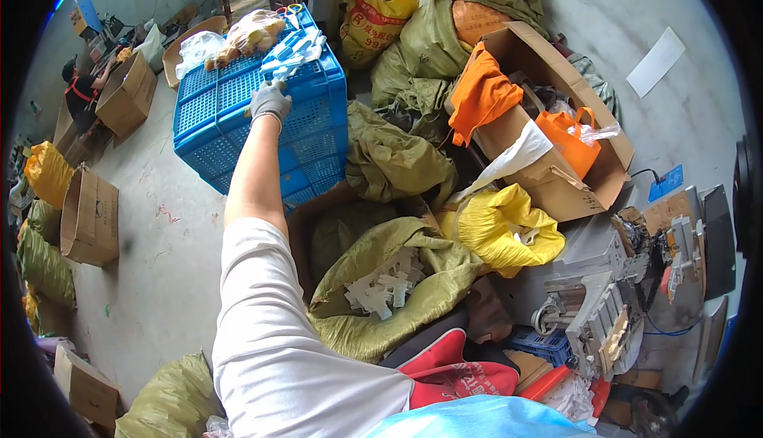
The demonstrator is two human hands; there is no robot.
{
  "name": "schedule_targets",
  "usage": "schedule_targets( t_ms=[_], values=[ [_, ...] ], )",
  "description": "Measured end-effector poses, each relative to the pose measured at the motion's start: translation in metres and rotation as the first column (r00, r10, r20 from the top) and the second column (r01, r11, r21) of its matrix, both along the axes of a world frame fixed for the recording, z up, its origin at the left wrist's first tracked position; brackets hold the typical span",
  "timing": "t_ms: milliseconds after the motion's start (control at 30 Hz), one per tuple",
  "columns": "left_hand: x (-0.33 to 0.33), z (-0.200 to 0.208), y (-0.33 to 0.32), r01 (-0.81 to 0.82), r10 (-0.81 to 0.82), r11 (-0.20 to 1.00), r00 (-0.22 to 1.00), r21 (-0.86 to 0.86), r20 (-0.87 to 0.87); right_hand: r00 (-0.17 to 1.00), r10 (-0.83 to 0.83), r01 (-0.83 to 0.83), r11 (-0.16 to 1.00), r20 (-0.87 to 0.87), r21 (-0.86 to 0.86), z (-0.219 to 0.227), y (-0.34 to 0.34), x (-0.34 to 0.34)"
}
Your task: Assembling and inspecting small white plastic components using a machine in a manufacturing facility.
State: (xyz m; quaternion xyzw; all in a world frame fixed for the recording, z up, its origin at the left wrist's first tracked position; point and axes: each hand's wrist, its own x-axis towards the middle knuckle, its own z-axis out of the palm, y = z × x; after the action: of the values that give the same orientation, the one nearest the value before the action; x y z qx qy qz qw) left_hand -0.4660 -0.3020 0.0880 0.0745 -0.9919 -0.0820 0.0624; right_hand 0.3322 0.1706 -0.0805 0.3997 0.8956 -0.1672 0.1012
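My left arm, in a white sleeve, stretches forward to a stack of blue plastic crates (pixel 214 148). My left hand (pixel 271 102), in a pale grey glove, is at the upper crate's top, its fingers curled at the near end of a pile of light blue and white plastic pieces (pixel 294 52). Whatever is inside the fingers is too small to make out. Beyond the pile are yellow-handled scissors (pixel 293 13). Beside it lie a clear plastic bag with tan contents (pixel 253 31) and a white plastic bag (pixel 200 50). My right hand is out of view.
Close to me, an open green sack (pixel 437 287) holds white plastic parts (pixel 385 283). Right of it are a yellow sack (pixel 505 227), a cardboard box (pixel 592 199) with orange bags, and a metal machine (pixel 592 311). At far left, another person (pixel 82 92) is near boxes.
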Motion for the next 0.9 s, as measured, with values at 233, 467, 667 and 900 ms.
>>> schedule_targets(
  t_ms=[233, 467, 667, 900],
  values=[
    [0.004, -0.028, -0.018, 0.095, -0.080, 0.995, 0.952, 0.036, -0.296, 1.000, 0.009, -0.009, 1.000, 0.007, -0.010, 0.003, -0.001, 0.004],
    [0.015, -0.030, -0.027, 0.192, -0.077, 0.978, 0.711, 0.088, -0.699, 1.000, 0.015, -0.015, 1.000, 0.009, -0.016, 0.007, -0.005, 0.012],
    [0.027, -0.020, -0.028, 0.313, 0.373, 0.538, 0.745, 0.783, -0.553, 1.000, 0.029, -0.029, 0.999, 0.002, -0.028, 0.012, -0.007, 0.020],
    [0.082, -0.041, -0.016, 0.344, 0.321, -0.037, 0.893, 0.938, -0.315, 0.999, 0.052, -0.052, 0.998, -0.012, -0.035, 0.017, -0.010, 0.038]
  ],
)
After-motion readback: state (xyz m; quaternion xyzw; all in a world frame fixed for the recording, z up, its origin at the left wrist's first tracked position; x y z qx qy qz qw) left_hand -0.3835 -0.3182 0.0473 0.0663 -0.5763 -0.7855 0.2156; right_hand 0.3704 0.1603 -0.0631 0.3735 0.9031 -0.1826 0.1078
